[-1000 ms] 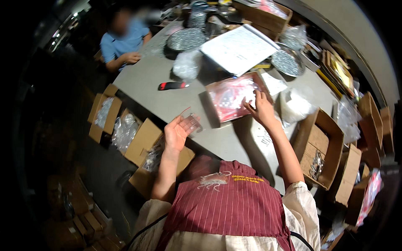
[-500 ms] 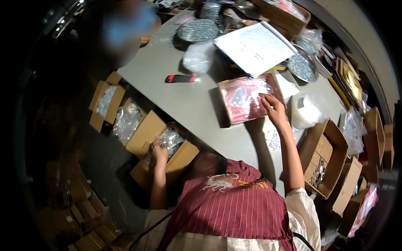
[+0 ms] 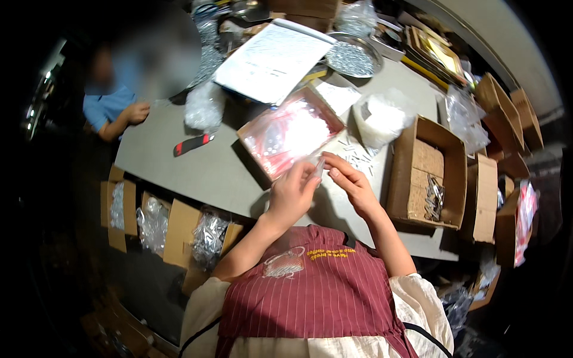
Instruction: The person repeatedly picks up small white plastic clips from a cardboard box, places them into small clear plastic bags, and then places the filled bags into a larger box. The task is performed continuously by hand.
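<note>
Hands, two: left hand point(image 3: 291, 192) and right hand point(image 3: 353, 184), centre of frame. Small translucent plastic piece, one point(image 3: 319, 169), between them: pinched in the left fingers; right fingertips met its edge, though whether they gripped it could not be told. Red-and-black handled tool, one point(image 3: 192, 145), left of centre. Paper pad, one point(image 3: 271, 62), upper centre. Co-worker's hand, one point(image 3: 137, 113), upper left.

Changed from half a second earlier: the left hand had been inside a carton at lower left, the right over the pink-filled box; both had since come together at that box's near edge.

Containers: pink-filled box, one point(image 3: 324, 104), centre, holding pink items and clear film. Round dish, one point(image 3: 378, 67), upper right, heaped with small metallic pieces. Deep carton, one point(image 3: 427, 160), right, with loose metal pieces. Open cartons, three point(image 3: 178, 230), lower left, with clear-wrapped or greyish contents.
</note>
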